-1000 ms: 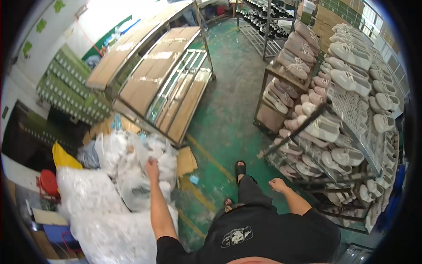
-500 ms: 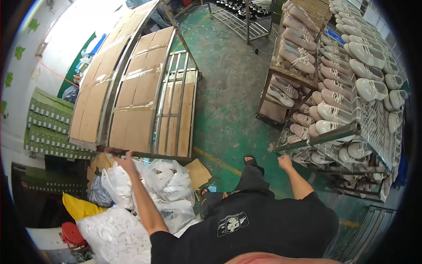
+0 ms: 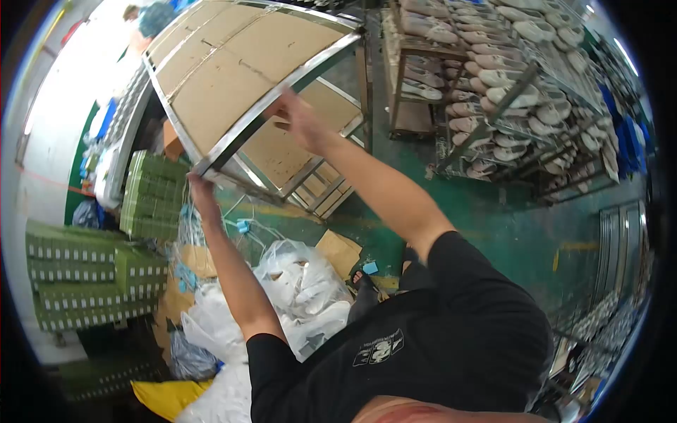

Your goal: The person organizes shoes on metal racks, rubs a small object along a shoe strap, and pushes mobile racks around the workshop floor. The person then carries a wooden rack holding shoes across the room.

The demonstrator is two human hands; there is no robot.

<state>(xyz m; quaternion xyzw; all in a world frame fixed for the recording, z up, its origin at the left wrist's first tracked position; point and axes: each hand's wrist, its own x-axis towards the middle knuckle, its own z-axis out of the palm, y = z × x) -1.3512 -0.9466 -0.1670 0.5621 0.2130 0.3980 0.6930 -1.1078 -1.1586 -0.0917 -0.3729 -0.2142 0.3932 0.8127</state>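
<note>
A metal-framed rack (image 3: 282, 79) with flat brown cardboard on its shelves stands in front of me, tilted in the view. My left hand (image 3: 202, 189) is closed round the near left corner of its frame. My right hand (image 3: 302, 121) is at the near rail, right of the left hand, its fingers partly spread and blurred; whether it touches the rail I cannot tell. White plastic bags (image 3: 300, 282) lie on the floor below my left forearm.
Racks of pale shoes (image 3: 493, 77) stand at the right. Green boxes (image 3: 92, 275) are stacked at the left, by a yellow bag (image 3: 166, 399). Flat cardboard (image 3: 338, 252) lies on the green floor (image 3: 486, 218). A metal rack (image 3: 620, 240) stands at the far right.
The cardboard-covered rack has turned and now shows its near edge closer to me. My right hand has come from my side up to its rail. My left hand stays at the rack's left corner.
</note>
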